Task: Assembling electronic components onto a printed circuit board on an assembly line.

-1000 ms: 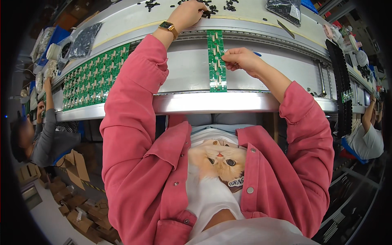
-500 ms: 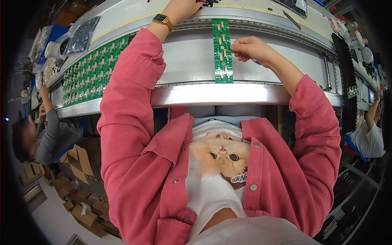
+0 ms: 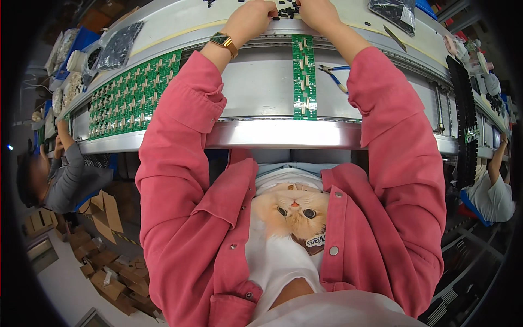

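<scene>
Left hand [image 3: 251, 19], right hand [image 3: 320, 15]: fingers curling in at loose black parts [image 3: 286, 11] lying between them on the surface [image 3: 182, 22]; any grip, I cannot tell. Parts' axes: too small to read. Green circuit-board strip [image 3: 304, 82]: lying nearer the person, closer to the right hand, long axis running away from the body. Pliers [image 3: 333, 69]: resting right of it.

The aluminium front rail [image 3: 283, 134] is streaked with bright glare, and a sheen is caught by the left plastic bag [image 3: 121, 44]. The cardboard boxes [image 3: 111, 289] are more dimly lit. Straight edges are bowed, outer detail is softened, and the corners are blacked out.
</scene>
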Motion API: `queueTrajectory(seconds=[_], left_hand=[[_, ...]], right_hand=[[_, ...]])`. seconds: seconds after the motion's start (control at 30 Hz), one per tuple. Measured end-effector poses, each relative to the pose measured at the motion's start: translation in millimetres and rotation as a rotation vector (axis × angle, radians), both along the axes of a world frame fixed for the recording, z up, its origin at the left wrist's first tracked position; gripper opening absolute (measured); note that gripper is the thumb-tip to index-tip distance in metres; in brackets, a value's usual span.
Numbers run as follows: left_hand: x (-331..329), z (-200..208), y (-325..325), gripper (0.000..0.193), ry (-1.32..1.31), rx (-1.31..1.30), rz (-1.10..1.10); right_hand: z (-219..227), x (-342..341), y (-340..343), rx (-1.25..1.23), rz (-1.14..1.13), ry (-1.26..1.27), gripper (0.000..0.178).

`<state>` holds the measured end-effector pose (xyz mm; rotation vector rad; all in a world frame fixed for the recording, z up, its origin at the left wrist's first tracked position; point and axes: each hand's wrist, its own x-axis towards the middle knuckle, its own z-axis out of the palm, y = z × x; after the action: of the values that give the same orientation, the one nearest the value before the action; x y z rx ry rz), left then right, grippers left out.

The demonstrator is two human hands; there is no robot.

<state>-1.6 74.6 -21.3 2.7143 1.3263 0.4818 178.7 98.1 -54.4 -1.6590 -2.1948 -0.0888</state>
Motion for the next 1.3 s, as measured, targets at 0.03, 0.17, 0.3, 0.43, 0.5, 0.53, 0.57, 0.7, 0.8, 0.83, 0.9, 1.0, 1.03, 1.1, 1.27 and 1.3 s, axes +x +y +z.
queueTrajectory(seconds=[0.03, 0.17, 0.3, 0.43, 0.5, 0.53, 0.57, 0.7, 0.8, 0.83, 0.9, 1.0, 1.03, 1.1, 1.27, 1.3], left_hand=[[-1.5, -3.1, -0.3, 0.016, -0.014, 0.018, -0.015], [-2.9, -8.4, 3.0, 0.016, -0.035, 0.070, -0.046], [-0.8, -14.1, 9.0, 0.015, -0.021, 0.112, -0.034], [17.8, -23.8, 31.7, 0.012, -0.134, -0.076, -0.151], [4.0, -33.7, 38.7, 0.012, -0.141, -0.065, -0.133], [-3.2, -38.5, 41.2, 0.012, -0.144, -0.048, -0.131], [-9.8, -44.0, 43.2, 0.011, -0.148, -0.031, -0.130], [-7.9, -65.0, 38.5, 0.011, -0.157, 0.101, -0.113], [-9.7, -74.5, 31.8, 0.011, -0.162, 0.218, -0.074], [-9.7, -77.2, 30.6, 0.011, -0.181, 0.213, -0.102], [-11.1, -78.8, 27.2, 0.011, -0.216, 0.206, -0.152], [-13.1, -78.1, 16.2, 0.010, -0.264, 0.157, -0.176], [-13.1, -76.3, 8.5, 0.010, -0.288, 0.115, -0.180], [-14.7, -72.3, -8.8, 0.010, -0.336, 0.034, -0.184], [-14.3, -40.4, -72.1, 0.011, -0.309, -0.026, -0.224], [-14.6, -43.4, -82.8, 0.012, -0.312, -0.131, -0.182]], right_hand=[[1.0, -3.4, -2.3, 0.031, -0.023, -0.053, 0.015], [4.9, -10.0, -2.5, 0.076, -0.078, -0.148, 0.015], [-0.4, -7.4, 6.6, 0.020, -0.090, -0.119, 0.014], [-30.0, 31.8, 38.3, -0.082, -0.083, 0.026, 0.015], [-14.5, 22.4, 23.5, -0.172, -0.015, 0.102, 0.016], [2.0, 17.8, 7.5, -0.257, 0.037, 0.180, 0.016], [17.7, 12.3, -11.3, -0.343, 0.086, 0.259, 0.017], [8.3, 22.9, -83.7, -0.572, 0.149, 0.737, 0.024], [-7.0, 32.1, -135.1, -0.694, 0.320, 0.954, 0.011], [-13.8, 32.0, -146.3, -0.777, 0.314, 1.001, 0.010], [-30.7, 29.0, -165.0, -0.815, 0.280, 1.015, 0.010], [-48.1, 22.4, -185.7, -0.806, 0.240, 0.999, 0.010], [-52.9, 20.3, -191.1, -0.764, 0.237, 0.973, 0.010], [-60.9, 15.6, -198.2, -0.681, 0.233, 0.919, 0.011], [-74.6, 4.3, -198.1, -0.436, 0.242, 0.651, 0.013], [-76.4, 3.6, -197.7, -0.440, 0.249, 0.650, 0.013]])
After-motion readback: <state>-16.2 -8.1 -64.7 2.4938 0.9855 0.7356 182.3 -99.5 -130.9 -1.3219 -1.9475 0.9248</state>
